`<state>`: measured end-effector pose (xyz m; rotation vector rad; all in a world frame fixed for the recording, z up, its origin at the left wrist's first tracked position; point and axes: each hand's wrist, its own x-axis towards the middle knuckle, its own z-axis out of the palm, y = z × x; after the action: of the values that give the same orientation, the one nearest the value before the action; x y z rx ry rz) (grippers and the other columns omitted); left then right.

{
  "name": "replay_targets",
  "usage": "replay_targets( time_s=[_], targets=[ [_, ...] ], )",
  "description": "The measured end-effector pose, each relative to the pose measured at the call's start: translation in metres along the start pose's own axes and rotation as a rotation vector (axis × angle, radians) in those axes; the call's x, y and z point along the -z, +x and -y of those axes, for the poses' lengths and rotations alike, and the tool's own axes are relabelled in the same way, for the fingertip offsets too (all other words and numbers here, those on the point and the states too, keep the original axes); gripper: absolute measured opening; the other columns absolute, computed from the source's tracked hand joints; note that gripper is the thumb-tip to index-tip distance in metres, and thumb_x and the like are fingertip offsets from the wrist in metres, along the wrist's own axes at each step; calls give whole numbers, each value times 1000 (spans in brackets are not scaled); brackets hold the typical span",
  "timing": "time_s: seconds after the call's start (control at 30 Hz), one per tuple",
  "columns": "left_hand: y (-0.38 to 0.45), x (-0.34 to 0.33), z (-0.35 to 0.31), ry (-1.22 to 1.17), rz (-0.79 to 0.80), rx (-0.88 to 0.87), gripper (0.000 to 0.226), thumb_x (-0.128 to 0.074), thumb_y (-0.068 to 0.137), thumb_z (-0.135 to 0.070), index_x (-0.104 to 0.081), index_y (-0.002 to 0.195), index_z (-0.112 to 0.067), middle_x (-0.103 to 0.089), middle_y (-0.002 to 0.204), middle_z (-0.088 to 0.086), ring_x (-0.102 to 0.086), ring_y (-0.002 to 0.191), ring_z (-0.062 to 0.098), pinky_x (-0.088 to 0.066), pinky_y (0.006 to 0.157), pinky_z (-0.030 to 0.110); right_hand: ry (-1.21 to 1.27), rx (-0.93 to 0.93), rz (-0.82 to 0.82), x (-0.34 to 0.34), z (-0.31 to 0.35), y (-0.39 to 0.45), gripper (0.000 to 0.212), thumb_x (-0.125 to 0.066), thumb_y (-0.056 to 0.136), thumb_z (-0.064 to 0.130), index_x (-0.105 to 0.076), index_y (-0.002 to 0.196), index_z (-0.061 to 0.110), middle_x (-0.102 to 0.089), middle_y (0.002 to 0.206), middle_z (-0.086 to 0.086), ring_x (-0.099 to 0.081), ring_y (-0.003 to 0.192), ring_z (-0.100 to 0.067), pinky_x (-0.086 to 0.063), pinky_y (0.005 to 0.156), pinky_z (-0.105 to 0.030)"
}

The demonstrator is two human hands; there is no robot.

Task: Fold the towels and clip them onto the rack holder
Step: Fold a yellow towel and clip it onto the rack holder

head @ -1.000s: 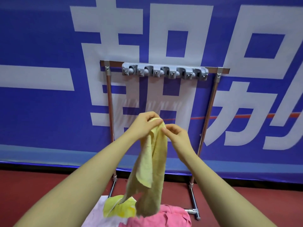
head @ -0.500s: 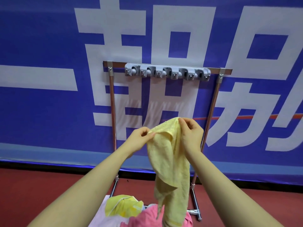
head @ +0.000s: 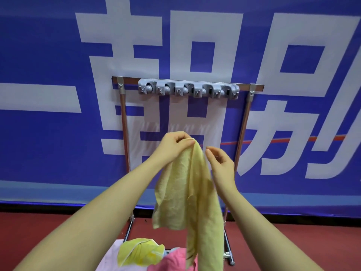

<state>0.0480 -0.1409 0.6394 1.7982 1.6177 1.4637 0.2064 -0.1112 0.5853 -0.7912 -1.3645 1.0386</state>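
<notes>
Two bare forearms reach in from the bottom corners toward the metal rack [head: 123, 122], with no sleeves, watch, bracelet or gloves on either. The left hand [head: 172, 145], below the rack's top bar, has slim fingers without rings and short, unpainted nails. The right hand [head: 220, 163], nearer the rack's right post, is likewise ringless, its nails short and plain.

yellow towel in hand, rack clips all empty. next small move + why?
Probably the right hand re-grips the hanging edge of the yellow towel. Only the left hand pinches the towel's top; the right is open beside it, and the cloth hangs loose, well below the grey clip holder.
</notes>
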Motion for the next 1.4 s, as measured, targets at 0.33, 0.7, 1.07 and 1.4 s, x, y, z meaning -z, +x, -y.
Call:
replay_targets(
  time_s=[0.33,0.7,1.07,1.4],
  targets=[
    [-8,8,3,60,27,70,12,-64,87,-26,-71,85,-16,-67,79,-5,-58,75,2,-42,68,17,76,-53,203,-22,6,0,9,-63,89,9,-70,91,5,-69,83,0,-63,76,1,-49,70,-11],
    [-32,28,39,-1,146,288,18,-70,83,-24,-67,87,-7,-62,79,2,-55,75,11,-44,69,23,113,-5,-120,-19,15,13,8,-59,92,13,-65,87,13,-62,81,2,-56,73,-4,-46,62,-10],
    [-12,13,4,-318,-221,241,15,-68,85,-19,-68,95,-8,-67,86,2,-62,75,10,-51,68,20,0,-84,-124,4,-5,2,10,-58,92,11,-64,84,15,-63,82,1,-56,77,-9,-45,69,-19],
    [6,-12,-27,-121,-8,18,2,-69,83,-14,-68,84,-16,-65,80,-8,-57,73,-3,-44,69,8,112,-26,139,0,13,7,19,-57,94,15,-64,108,4,-67,96,-2,-63,83,-3,-48,69,-11]
  ],
)
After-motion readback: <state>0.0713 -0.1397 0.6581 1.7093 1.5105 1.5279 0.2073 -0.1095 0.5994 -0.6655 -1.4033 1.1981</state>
